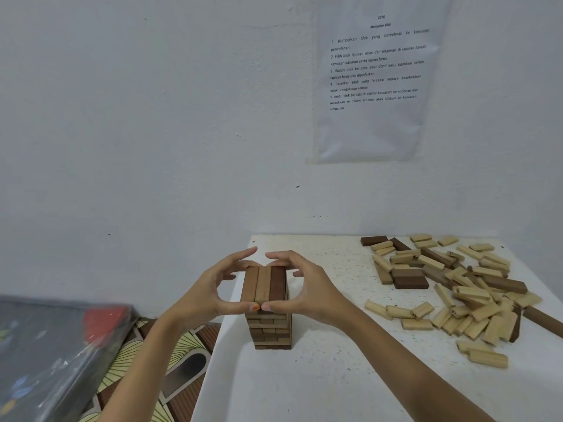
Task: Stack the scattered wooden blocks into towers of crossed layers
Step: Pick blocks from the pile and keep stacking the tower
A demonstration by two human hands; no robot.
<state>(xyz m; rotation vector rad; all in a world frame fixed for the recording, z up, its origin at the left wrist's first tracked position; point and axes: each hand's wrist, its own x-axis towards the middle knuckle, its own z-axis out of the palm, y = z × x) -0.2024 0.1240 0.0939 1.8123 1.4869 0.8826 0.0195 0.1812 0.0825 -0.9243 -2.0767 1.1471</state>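
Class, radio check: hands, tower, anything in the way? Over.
Left hand, right hand pinch tower's top layer, thumbs at near end. Tower upright on table. Loose blocks apart, right side; path clear.

Dark plastic-wrapped object (45,345) blurred, cut by left edge. Long brown block (545,322) runs off right edge.

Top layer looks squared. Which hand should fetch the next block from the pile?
Right. The right hand holds the tower on the side where the loose blocks lie; the left hand would likely have to cross the tower.
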